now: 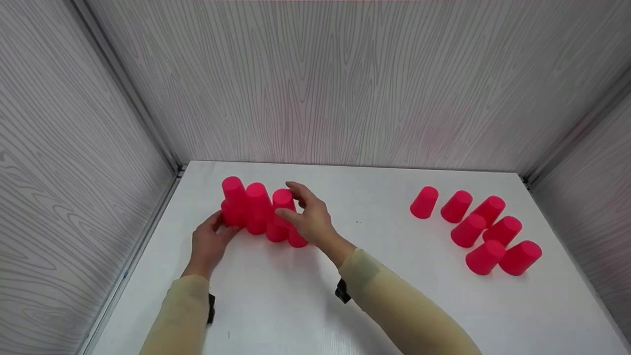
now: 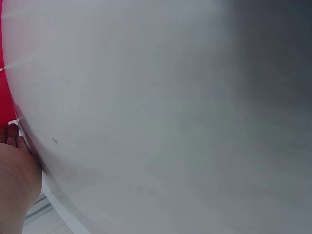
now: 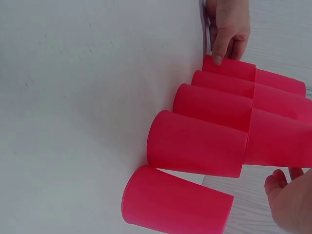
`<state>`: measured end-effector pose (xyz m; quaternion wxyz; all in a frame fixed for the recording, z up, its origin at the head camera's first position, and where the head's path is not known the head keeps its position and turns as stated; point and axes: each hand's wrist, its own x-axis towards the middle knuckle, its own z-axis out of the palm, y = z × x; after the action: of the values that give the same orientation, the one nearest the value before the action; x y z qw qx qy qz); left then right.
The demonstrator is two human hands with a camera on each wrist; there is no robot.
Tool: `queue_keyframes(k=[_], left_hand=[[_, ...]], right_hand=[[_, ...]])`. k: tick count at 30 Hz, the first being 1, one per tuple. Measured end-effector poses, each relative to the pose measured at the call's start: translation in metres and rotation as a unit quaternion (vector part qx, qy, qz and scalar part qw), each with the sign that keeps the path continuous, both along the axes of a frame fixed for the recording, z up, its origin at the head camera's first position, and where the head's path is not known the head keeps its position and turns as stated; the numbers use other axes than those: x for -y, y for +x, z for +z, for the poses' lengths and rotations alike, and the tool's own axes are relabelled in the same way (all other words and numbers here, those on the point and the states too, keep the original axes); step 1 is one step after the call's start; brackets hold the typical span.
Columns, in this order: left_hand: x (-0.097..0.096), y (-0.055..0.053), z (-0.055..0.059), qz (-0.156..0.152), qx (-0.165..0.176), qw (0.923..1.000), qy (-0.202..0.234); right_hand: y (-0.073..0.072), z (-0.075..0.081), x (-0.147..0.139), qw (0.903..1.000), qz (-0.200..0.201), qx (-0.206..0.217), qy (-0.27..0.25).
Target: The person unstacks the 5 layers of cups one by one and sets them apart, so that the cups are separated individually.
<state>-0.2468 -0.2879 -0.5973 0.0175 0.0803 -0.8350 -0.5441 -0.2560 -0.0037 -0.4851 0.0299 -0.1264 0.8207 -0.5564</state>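
Upside-down pink plastic cups stand in a row at the left of the table, with three more cups resting on top. My left hand (image 1: 209,244) grips the leftmost bottom cup (image 1: 234,213), thumb in front and fingers round its side. At the right end of the upper row, my right hand (image 1: 313,217) has its thumb and fingers spread about a top cup (image 1: 283,198); in the right wrist view a small gap shows between most fingertips and that cup (image 3: 280,139). The right hand partly hides the last bottom cup (image 3: 178,200) in the head view.
Several loose pink cups (image 1: 468,230) stand upside down in a cluster on the right side of the white table (image 1: 384,276). Grey wood-grain panels (image 1: 320,84) rise at the back and on both sides.
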Motion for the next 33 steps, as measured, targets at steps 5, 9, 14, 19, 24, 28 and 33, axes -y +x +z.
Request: queue_keyframes(k=[5,9,14,19,24,28,33], left_hand=[[0.001,0.000,-0.002,0.003,0.010,0.9999,0.002],[0.002,0.000,-0.003,0.002,0.018,0.9998,0.003],[0.003,0.000,-0.002,0.000,0.020,0.9998,-0.001],[0.004,0.000,-0.001,0.001,0.015,0.9999,-0.006],[0.003,0.000,-0.001,-0.001,0.008,0.9999,-0.012],[0.001,-0.002,-0.002,-0.003,0.004,0.9999,-0.010],[0.001,-0.002,-0.002,-0.002,0.003,0.9999,-0.010]], right_hand=[[-0.001,-0.002,0.000,0.9999,-0.005,-0.006,-0.007],[0.001,0.001,-0.007,0.9995,-0.008,-0.017,-0.026],[0.004,0.010,-0.031,0.9975,-0.015,-0.047,-0.050],[0.004,0.017,-0.071,0.9934,-0.032,-0.089,-0.065],[0.007,0.018,-0.124,0.9902,-0.067,-0.102,-0.068],[0.012,0.015,-0.170,0.9882,-0.106,-0.091,-0.063],[0.019,0.005,-0.220,0.9835,-0.157,-0.082,-0.037]])
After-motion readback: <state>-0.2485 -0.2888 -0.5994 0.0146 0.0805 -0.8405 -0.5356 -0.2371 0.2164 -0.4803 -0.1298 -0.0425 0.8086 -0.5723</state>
